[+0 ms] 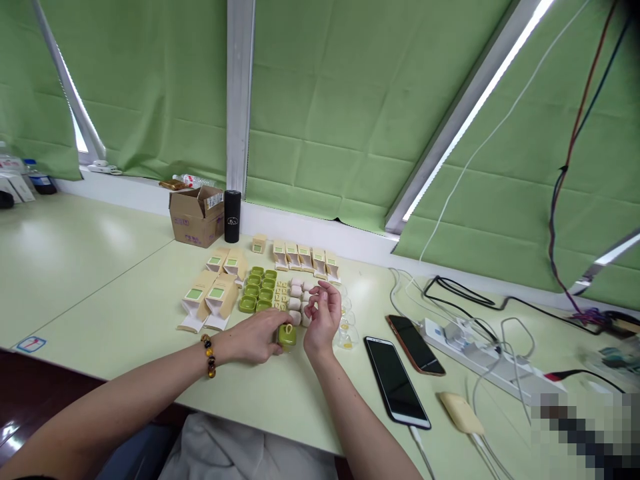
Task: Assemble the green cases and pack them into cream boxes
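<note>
My left hand (259, 335) is closed around a small green box with a cream ring-shaped piece on top (287, 335), low over the near part of the table. Just right of it, my right hand (323, 317) is raised with its palm partly turned up. Its fingers are loosely bent and apart, with nothing visible in them. Behind the hands stand two columns of small green square cups (253, 291). Beside these lie small cream ring pieces (281, 293) and rows of pale pinkish blocks (295, 303), partly hidden by my right hand. Clear plastic covers (347, 330) sit to its right.
Open cream cartons (218, 297) lie left of the cups, and others (305, 257) line the back. A cardboard box (197, 217) and black tumbler (232, 217) stand by the wall. Two phones (397, 383), a power strip (480, 357) and loose cables occupy the right side.
</note>
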Demonstrator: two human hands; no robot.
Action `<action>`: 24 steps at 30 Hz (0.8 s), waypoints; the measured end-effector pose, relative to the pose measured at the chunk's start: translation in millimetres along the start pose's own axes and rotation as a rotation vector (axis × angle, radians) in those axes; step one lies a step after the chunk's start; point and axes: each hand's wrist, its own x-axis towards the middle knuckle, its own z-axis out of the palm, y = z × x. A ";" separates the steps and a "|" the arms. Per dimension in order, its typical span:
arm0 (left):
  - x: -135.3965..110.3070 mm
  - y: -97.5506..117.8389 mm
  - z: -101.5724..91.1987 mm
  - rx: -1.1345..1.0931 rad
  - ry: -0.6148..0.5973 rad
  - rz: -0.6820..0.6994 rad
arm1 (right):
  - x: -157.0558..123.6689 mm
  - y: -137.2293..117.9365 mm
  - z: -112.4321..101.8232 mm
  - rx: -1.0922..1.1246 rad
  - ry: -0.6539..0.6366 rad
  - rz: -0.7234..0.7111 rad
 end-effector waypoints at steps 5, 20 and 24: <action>-1.3 5.8 -5.5 0.050 -0.072 -0.031 | 0.7 1.4 -1.4 -0.008 -0.004 -0.012; 34.4 -22.7 -46.8 0.403 0.371 -0.152 | 1.7 3.6 -0.1 0.000 -0.008 -0.038; 62.5 -35.3 -66.3 0.568 0.284 -0.233 | 1.3 3.7 0.5 -0.009 -0.009 -0.052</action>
